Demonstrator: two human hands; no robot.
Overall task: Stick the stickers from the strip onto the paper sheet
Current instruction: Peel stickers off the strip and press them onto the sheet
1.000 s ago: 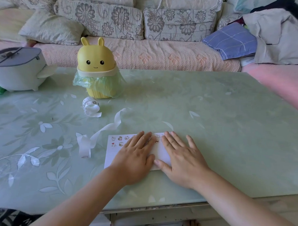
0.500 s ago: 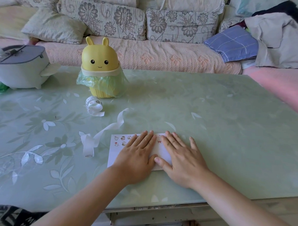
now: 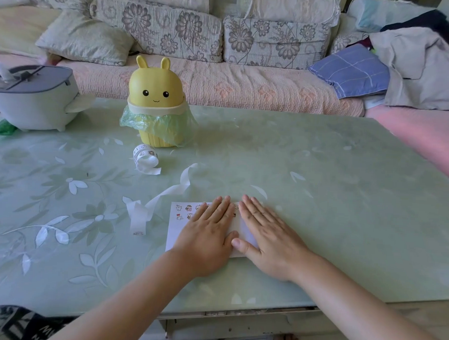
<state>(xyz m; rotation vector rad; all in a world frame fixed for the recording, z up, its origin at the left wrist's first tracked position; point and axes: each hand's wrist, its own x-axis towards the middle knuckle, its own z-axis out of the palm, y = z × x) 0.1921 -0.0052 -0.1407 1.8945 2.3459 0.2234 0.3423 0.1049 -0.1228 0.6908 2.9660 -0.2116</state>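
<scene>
White paper sheet (image 3: pixel 174 235) lies flat on the green glass table (image 3: pixel 319 198), near its front edge and straight ahead of the person, in the single head view. Small cartoon stickers (image 3: pixel 183 211) sit in rows along its far left corner; how many more lie under the hands cannot be told.

Both hands are spread flat, fingers straight and close together, gripping nothing. The left hand (image 3: pixel 208 235) covers the middle of the sheet. The right hand (image 3: pixel 269 237) lies over the sheet's right edge, its thumb tip touching the left hand. Palms down like this, they are probably smoothing the stickers so they bond, and pinning the light sheet so it does not slide on the slick glass.

Just left of the sheet the strip (image 3: pixel 164 198) trails away in a loose curl. It looks mostly bare, with what seems one small print near its folded near end, though that is too small to be sure. Farther back a sticker roll (image 3: pixel 145 157) rests in front of a yellow bunny-shaped bin (image 3: pixel 156 101) lined with a green bag, handy for spent backing. A grey appliance (image 3: pixel 35 97) stands at the far left, and a floral sofa (image 3: pixel 221 80) runs behind the table.

With the strip nearly spent, the task looks far along.
</scene>
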